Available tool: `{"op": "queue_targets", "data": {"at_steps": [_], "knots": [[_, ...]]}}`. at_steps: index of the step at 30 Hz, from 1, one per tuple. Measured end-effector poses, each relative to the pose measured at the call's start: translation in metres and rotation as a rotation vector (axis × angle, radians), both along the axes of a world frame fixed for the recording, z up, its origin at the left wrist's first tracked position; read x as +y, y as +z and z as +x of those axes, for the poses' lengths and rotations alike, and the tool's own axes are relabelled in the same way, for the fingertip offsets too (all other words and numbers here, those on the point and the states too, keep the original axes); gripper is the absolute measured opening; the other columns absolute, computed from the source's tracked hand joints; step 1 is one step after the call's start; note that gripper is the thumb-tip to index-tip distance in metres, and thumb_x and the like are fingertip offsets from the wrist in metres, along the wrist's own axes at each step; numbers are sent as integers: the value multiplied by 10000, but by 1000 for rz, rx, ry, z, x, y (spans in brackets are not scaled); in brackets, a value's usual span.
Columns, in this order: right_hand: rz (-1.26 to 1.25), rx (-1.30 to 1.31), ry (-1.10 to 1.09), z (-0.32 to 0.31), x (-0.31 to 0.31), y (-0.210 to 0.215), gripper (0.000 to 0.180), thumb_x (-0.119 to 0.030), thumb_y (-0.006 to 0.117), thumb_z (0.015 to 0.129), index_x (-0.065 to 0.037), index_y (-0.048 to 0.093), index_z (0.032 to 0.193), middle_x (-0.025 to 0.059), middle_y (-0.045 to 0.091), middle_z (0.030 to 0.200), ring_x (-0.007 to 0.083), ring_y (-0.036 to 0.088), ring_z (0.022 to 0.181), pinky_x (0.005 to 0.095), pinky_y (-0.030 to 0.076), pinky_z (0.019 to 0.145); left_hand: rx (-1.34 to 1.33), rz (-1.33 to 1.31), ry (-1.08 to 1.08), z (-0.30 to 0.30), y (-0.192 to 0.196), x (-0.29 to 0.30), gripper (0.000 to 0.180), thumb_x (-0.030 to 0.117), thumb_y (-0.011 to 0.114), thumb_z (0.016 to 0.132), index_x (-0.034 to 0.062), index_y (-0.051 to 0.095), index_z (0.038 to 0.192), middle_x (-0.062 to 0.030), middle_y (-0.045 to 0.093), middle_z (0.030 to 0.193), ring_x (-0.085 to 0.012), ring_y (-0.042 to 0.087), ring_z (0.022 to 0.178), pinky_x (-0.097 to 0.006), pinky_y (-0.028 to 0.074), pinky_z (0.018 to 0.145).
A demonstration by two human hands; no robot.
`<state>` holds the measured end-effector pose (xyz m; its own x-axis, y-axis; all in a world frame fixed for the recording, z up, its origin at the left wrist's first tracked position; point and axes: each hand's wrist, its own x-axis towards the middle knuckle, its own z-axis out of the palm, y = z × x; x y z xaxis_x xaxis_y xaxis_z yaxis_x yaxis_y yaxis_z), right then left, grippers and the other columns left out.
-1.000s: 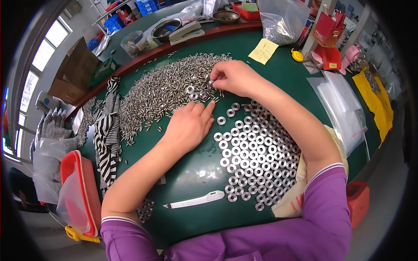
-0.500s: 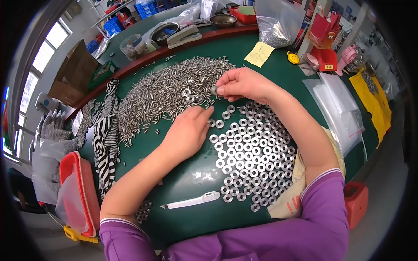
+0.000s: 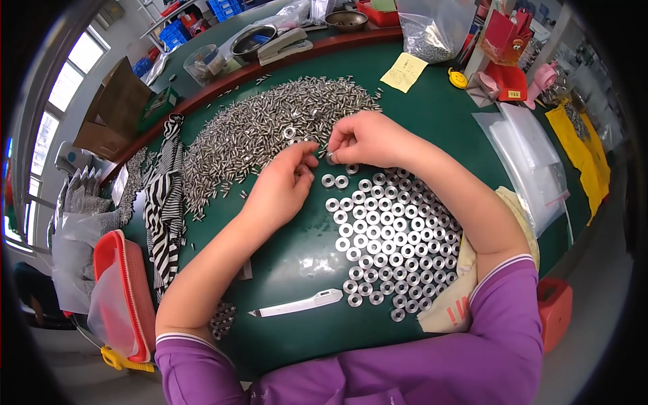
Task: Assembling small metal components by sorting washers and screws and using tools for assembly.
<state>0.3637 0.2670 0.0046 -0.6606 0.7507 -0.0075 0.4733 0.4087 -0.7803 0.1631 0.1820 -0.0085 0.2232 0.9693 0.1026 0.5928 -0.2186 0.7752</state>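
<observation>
My right hand (image 3: 372,140) is closed in a pinch, with a small metal piece (image 3: 331,156) just showing under its fingertips. Close by on the left, my left hand (image 3: 278,181) has its fingers curled in and the index finger bent toward the right hand; whatever it may hold is hidden. Both hands are at the near edge of a wide heap of small metal pins (image 3: 229,145). A loose metal ring (image 3: 289,133) lies on the heap just beyond my left fingers. Many silver metal rings (image 3: 387,218) stand in rough rows below my right forearm.
A white utility knife (image 3: 297,304) lies on the green table (image 3: 290,344) near me. Striped cloth (image 3: 164,202) and a red basket (image 3: 128,297) are at the left. Plastic bags (image 3: 530,162) lie at the right, a yellow note (image 3: 403,71) at the back.
My right hand has come slightly nearer to me with the pinched piece. My left hand has shifted left and up, its fingers curling more. The view has moved slightly.
</observation>
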Motion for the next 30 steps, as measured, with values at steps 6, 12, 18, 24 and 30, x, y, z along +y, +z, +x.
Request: {"op": "queue_targets", "data": {"at_steps": [6, 12, 18, 24, 30], "knots": [[301, -244, 117, 3, -4, 0, 161, -209, 709, 751, -95, 718, 864, 68, 622, 810, 235, 596, 863, 356, 483, 791, -14, -83, -98, 10, -6, -11, 581, -134, 493, 823, 14, 371, 1372, -91, 603, 1009, -135, 575, 870, -262, 488, 834], [301, -339, 274, 11, 3, 12, 150, -176, 656, 778, -103, 733, 884, 71, 627, 860, 255, 580, 921, 370, 472, 840, -108, -121, -132, 16, -8, -18, 565, -136, 460, 849, -1, 348, 1386, -109, 574, 1070, -148, 576, 917, -266, 483, 868], [523, -166, -33, 23, 20, 10, 163, -125, 620, 795, -90, 698, 935, 79, 648, 944, 276, 595, 952, 382, 486, 852, 148, 191, 56, -11, 4, -2, 469, -77, 556, 823, 32, 490, 1274, -96, 580, 1040, -189, 594, 901, -294, 499, 794], [728, -57, -107, -3, 40, -16, 238, -166, 671, 790, -101, 671, 1019, 65, 626, 976, 265, 575, 1003, 376, 482, 868, 387, 353, 90, -12, 5, 31, 241, 116, 698, 753, 34, 654, 975, -135, 580, 934, -311, 579, 922, -411, 483, 797], [841, -66, -166, -36, 50, -27, 121, -181, 689, 714, -91, 648, 784, 62, 586, 876, 268, 564, 894, 399, 483, 775, 445, 367, 143, 4, -4, 46, 214, 147, 750, 693, 26, 617, 809, -137, 577, 911, -327, 572, 925, -427, 477, 804]]}}
